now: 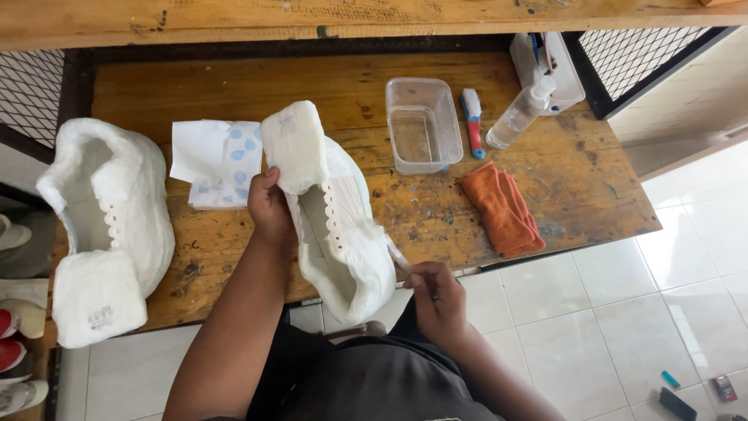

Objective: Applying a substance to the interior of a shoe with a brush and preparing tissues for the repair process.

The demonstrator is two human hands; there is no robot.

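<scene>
Shoe (343, 234), white, wrapped in tissue-like paper, held over the counter (576, 179) front edge, toe toward the person, tongue sticking up away from them. Left hand (269, 206) clamped on the shoe's side near the tongue, fingers closed on it. Right hand (438, 300) pinched together on a thin pale strip (396, 253), looks like paper or tape, running to the shoe's toe side; exact material can't tell.

Step in hand, as judged: working the wrap at the shoe's side, strip being handled at the toe end. Next move would need steady hold from the left grip and a fine pinch from the right, since the wrap looks soft and tearable.

Second shoe (101, 226), same white wrap, crinkled and matte, lies on the counter's left. Tissue pack (222, 160), white with blue dots, just behind the held shoe. Clear plastic tub (423, 125), rectangular, a little water inside. Brush (472, 121), blue handle, beside it. Spray bottle (520, 113), clear. Orange cloth (502, 209), folded, fuzzy. Counter is worn wood, stained.
</scene>
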